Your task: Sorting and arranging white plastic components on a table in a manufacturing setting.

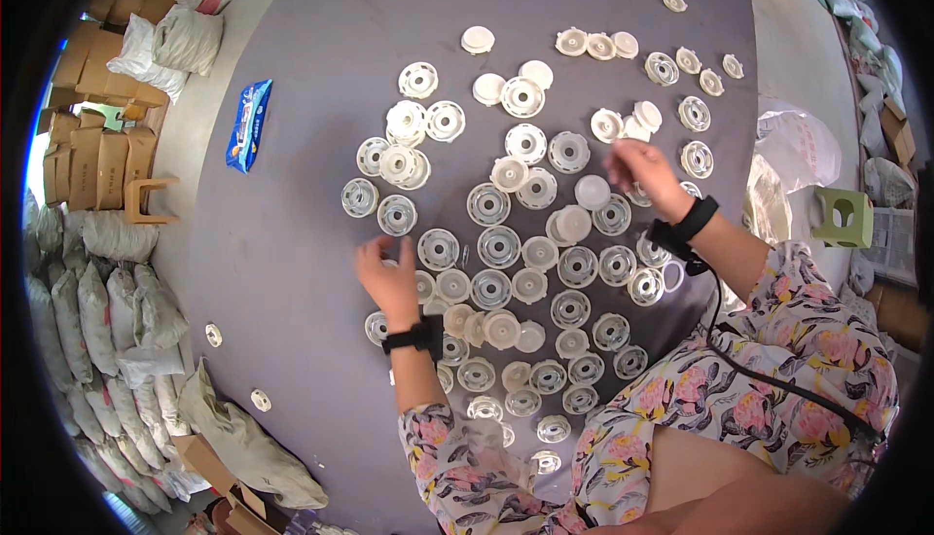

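Observation:
My left hand is over the left side of a spread of round plastic pieces, thumb and fingers apart. A pale disc shows partly beneath it, and a clear ringed disc lies just beyond the fingertips. At the right of the spread, my right hand has its fingers curled together; whether a piece is between them I cannot make out. Close to those fingertips lie a white cap and a few more white caps. A frosted flat lid rests left of the right hand. Each wrist wears a black band.
Many clear ringed discs and white caps cover the middle of the grey table, some stacked. A blue packet lies at the left. Filled sacks and cardboard boxes stand beyond; a green stool is at right.

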Tool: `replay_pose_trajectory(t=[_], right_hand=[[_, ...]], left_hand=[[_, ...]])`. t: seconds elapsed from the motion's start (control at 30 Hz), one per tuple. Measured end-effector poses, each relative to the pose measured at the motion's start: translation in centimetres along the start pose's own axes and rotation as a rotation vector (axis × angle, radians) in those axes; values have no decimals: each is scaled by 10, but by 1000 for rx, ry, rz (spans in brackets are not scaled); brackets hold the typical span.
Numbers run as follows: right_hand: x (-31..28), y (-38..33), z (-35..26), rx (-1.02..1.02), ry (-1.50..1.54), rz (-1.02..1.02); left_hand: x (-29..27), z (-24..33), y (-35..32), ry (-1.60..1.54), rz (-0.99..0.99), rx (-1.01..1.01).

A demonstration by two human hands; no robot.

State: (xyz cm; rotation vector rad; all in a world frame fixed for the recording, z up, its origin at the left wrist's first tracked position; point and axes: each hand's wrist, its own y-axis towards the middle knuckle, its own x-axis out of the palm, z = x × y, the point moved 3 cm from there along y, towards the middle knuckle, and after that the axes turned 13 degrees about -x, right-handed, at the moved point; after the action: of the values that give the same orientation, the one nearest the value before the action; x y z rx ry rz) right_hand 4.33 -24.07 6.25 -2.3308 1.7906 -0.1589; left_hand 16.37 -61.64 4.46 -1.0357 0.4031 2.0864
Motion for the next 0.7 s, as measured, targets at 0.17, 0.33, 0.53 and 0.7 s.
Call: replay_pose_trajectory(t=[0.17, 0.33, 0.53, 0.7], right_hand=[[-108, -37, 22, 113, -237, 421], [-174, -101, 67, 409, -462, 39], [-146, -171, 119, 719, -128, 17], [-143, -168, 138, 705, -46, 157]], left_hand=[[7, 6, -76, 331, -202, 153], [14, 8, -87, 387, -99, 147], [10, 13, -102, 403, 59, 116], [3, -4, -106, 168, 113, -62]])
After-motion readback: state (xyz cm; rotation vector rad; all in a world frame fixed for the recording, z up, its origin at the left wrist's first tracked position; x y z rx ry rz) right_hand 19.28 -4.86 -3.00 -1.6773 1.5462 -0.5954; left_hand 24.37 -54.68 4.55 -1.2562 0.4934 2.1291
